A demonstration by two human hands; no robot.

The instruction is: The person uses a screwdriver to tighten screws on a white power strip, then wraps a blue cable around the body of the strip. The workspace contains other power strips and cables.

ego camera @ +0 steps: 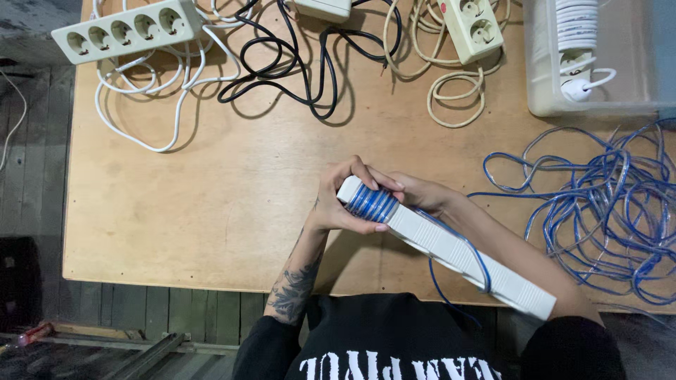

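A long white power strip (451, 250) lies tilted across the table's near edge, its far end wrapped with several turns of blue cable (371, 202). My left hand (341, 193) grips that wrapped end from the left, fingers curled over the top. My right hand (422, 193) holds the strip from behind, next to the coils, with the forearm running along its length. A loose length of the blue cable (484, 271) loops over the strip's middle and hangs below the table edge.
A tangle of blue cable (605, 211) lies at the right. At the back are a white multi-socket strip (127, 29) with white cord, a black cord (282, 63), a cream socket strip (472, 27) with coiled cord, and a clear plastic bin (634, 70). The wooden table (211, 183) ends at left and front.
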